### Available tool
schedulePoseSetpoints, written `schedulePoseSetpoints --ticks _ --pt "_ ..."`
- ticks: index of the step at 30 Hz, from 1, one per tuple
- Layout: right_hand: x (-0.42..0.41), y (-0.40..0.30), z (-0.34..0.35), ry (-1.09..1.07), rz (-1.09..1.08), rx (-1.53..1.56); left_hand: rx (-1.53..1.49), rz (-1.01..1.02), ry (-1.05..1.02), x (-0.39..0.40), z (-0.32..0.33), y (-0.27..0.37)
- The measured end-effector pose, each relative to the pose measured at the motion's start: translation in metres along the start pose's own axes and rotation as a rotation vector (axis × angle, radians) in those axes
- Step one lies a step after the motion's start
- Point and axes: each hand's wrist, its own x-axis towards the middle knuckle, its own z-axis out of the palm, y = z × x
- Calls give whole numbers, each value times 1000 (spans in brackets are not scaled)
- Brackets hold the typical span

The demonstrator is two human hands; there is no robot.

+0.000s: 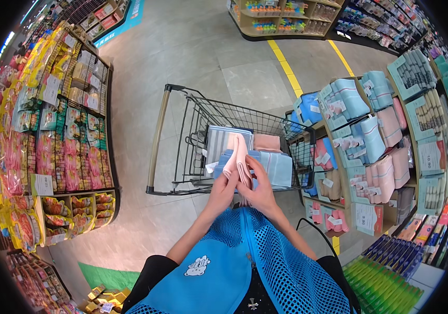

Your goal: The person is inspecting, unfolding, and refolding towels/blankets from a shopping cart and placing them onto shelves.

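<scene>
A folded pink towel [238, 157] is held between my two hands over a black wire shopping cart [208, 98]. My left hand [224, 190] grips its lower left part, and my right hand [259, 182] pinches its right side. Under and around it in the cart lie a grey-and-white striped towel [218, 147], a blue towel [226, 159], a folded pink towel [267, 142] at the back and a light blue towel [277, 168] to the right. Parts of the blue towel are hidden behind the held one.
Right of the cart, a shelf [341, 149] holds folded towels with tags. Toothpaste-like boxes [380, 274] stand at lower right. Packaged snacks fill a rack [110, 129] on the left. Another shelf unit [282, 37] stands across the aisle. Grey tiled floor [141, 78] shows between them.
</scene>
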Motion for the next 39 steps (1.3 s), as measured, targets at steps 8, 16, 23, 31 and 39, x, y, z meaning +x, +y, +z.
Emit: schedulePoseSetpoints --ticks 8,16,23,31,39 --pt "3 10 -28 -25 120 247 336 76 87 10 11 -16" --pt "19 54 -85 144 457 638 79 -139 187 31 -44 2" --pt "34 124 -110 72 523 452 341 -191 180 78 -109 -19" --pt "-10 213 -86 14 812 399 547 -153 226 47 -130 -89" --pt "-12 166 -84 67 859 599 484 -244 242 12 -134 -89"
